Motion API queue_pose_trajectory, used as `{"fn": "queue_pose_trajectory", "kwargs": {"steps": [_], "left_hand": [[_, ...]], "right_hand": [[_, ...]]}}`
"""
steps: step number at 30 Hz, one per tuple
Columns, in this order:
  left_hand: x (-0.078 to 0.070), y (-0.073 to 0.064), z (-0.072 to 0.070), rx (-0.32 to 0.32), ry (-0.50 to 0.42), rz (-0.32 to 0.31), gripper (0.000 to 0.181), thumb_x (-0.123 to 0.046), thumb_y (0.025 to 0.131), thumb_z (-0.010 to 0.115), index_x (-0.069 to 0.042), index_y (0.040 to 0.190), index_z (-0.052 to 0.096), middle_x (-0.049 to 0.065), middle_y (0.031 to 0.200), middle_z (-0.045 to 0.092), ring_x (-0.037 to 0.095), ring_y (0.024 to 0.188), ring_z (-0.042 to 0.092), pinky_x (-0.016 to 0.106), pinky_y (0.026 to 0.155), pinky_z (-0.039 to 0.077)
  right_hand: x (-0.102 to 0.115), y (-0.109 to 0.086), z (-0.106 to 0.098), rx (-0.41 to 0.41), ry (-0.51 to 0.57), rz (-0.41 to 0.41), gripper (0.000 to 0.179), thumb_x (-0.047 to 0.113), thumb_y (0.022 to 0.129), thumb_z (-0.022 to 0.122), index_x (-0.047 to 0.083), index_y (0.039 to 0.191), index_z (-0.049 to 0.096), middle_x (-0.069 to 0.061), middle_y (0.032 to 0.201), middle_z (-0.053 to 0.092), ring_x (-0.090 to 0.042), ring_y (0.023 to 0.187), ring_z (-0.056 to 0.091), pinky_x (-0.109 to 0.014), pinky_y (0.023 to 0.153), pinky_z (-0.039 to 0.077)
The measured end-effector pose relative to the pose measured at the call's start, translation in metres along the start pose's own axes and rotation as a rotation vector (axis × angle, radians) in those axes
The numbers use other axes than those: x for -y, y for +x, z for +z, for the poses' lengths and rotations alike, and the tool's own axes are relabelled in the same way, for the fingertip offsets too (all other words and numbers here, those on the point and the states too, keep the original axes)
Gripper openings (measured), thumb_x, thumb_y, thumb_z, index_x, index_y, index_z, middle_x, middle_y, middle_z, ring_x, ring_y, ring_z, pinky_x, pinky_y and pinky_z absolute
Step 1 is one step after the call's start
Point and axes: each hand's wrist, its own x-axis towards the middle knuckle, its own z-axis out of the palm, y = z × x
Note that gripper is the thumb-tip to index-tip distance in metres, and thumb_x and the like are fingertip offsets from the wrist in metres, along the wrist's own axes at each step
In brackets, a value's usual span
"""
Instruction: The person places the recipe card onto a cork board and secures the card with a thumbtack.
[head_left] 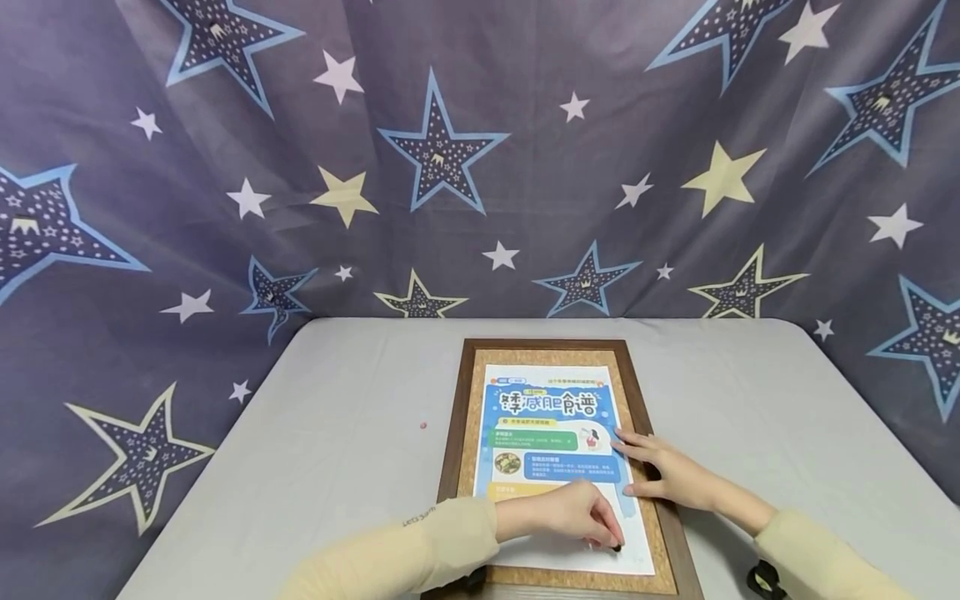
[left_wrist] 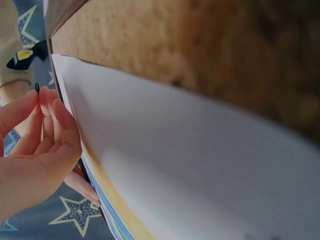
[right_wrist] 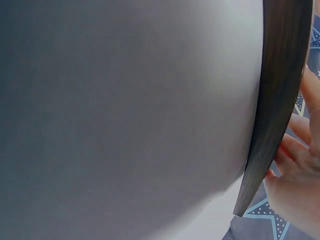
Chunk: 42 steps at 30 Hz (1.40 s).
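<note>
A blue-and-white printed poster (head_left: 551, 521) lies on a cork board (head_left: 480, 367) with a dark wooden frame (head_left: 453, 442). Over the poster's lower right part, my left hand (head_left: 573, 510) pinches a small black pushpin (head_left: 617, 547) between thumb and fingertips. The pushpin (left_wrist: 37, 87) pokes out beyond the fingertips in the left wrist view; its point is hidden. My right hand (head_left: 671, 475) lies across the frame's right side, fingers spread, with the fingertips resting on the poster's right edge. In the right wrist view, the right hand (right_wrist: 300, 175) shows beyond the frame's edge.
The board rests on a pale grey tabletop (head_left: 337, 467). A tiny pinkish thing (head_left: 423, 426) lies left of the board; its kind is too small to tell. Behind the table hangs a dark curtain (head_left: 525, 208) printed with stars.
</note>
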Motion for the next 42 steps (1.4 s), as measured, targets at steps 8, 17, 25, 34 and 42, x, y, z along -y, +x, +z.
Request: {"fn": "queue_pose_trajectory", "kwargs": {"steps": [8,17,25,34,42], "left_hand": [[-0.002,0.002,0.006,0.016,0.009,-0.015,0.008,0.002,0.079,0.061,0.006,0.081,0.068,0.014,0.073,0.066,0.000,0.047,0.046,0.011,0.045,0.039],[-0.002,0.006,0.008,0.019,0.018,-0.017,0.009,0.003,0.079,0.060,0.006,0.082,0.068,0.014,0.073,0.066,-0.001,0.048,0.046,0.012,0.045,0.040],[-0.004,0.007,0.009,0.021,0.118,-0.020,0.010,-0.001,0.080,0.060,0.001,0.082,0.069,0.006,0.072,0.068,-0.003,0.048,0.045,0.012,0.046,0.041],[-0.004,0.010,0.010,0.013,0.129,-0.018,0.008,-0.002,0.080,0.062,0.001,0.080,0.069,0.003,0.066,0.066,-0.003,0.047,0.044,0.011,0.045,0.038],[-0.005,0.013,0.011,0.002,0.169,-0.012,0.007,-0.004,0.079,0.064,0.000,0.077,0.070,0.001,0.060,0.063,-0.003,0.043,0.041,0.011,0.042,0.035]], "right_hand": [[0.000,-0.001,0.001,-0.002,0.003,-0.024,0.062,0.032,0.079,0.064,-0.009,0.122,0.046,-0.031,0.129,0.036,-0.051,0.114,0.032,-0.063,0.086,0.029],[-0.001,-0.002,0.001,0.000,-0.002,-0.006,0.063,0.032,0.079,0.064,-0.009,0.122,0.046,-0.030,0.130,0.036,-0.050,0.115,0.032,-0.062,0.087,0.028],[-0.001,-0.001,0.002,-0.005,-0.007,-0.012,0.062,0.032,0.079,0.064,-0.009,0.122,0.046,-0.030,0.130,0.036,-0.051,0.115,0.032,-0.062,0.087,0.028],[0.000,-0.002,0.001,0.004,-0.005,-0.006,0.063,0.033,0.079,0.064,-0.009,0.123,0.046,-0.030,0.130,0.035,-0.051,0.115,0.031,-0.063,0.088,0.026],[0.001,-0.001,0.000,-0.001,-0.011,-0.003,0.062,0.032,0.079,0.064,-0.009,0.123,0.046,-0.030,0.130,0.036,-0.051,0.115,0.032,-0.063,0.088,0.026]]}}
